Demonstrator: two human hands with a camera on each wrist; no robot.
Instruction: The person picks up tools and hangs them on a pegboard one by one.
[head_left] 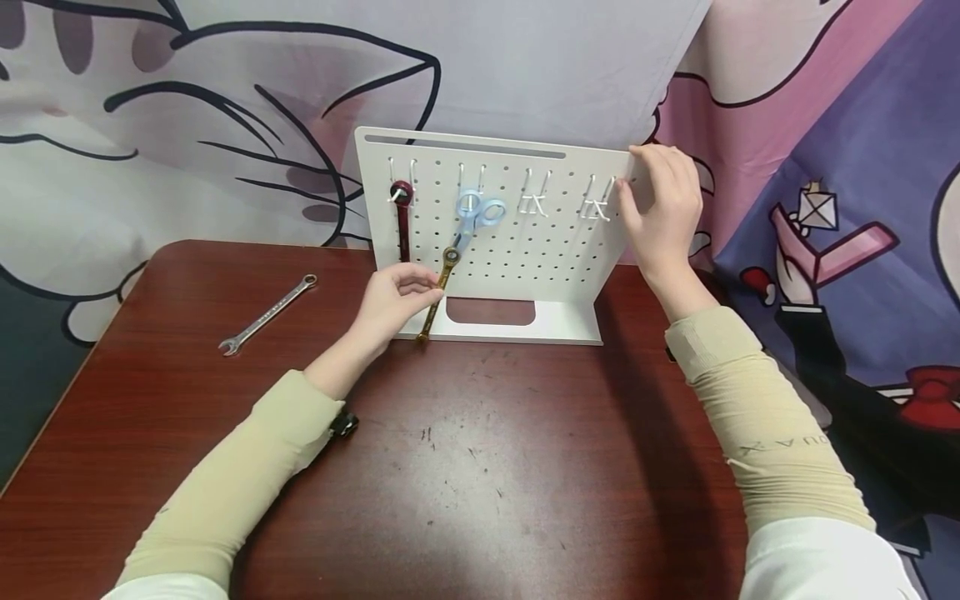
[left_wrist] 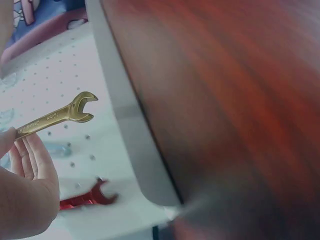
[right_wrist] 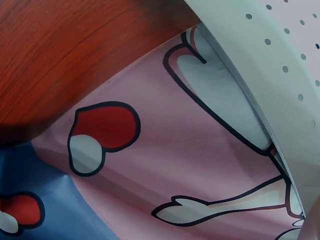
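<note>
A white pegboard [head_left: 555,250] stands upright at the back of the dark wooden table [head_left: 480,467]. My left hand [head_left: 420,287] pinches a gold wrench [head_left: 430,321] by its shaft, just in front of the board's lower left, ring end up. The left wrist view shows the gold wrench [left_wrist: 55,116] with its open jaw free, and my fingers [left_wrist: 25,170] around the shaft. My right hand [head_left: 637,187] grips the board's upper right edge, thumb in front. A red wrench [head_left: 402,221] and blue scissors [head_left: 474,215] hang on the board. Red wrench [left_wrist: 85,199] shows blurred.
A silver wrench [head_left: 267,315] lies on the table to the left. Two pairs of white hooks [head_left: 534,200] on the board's right half carry nothing. A cartoon-printed cloth [head_left: 825,167] hangs behind and to the right, also filling the right wrist view beside the pegboard [right_wrist: 280,65].
</note>
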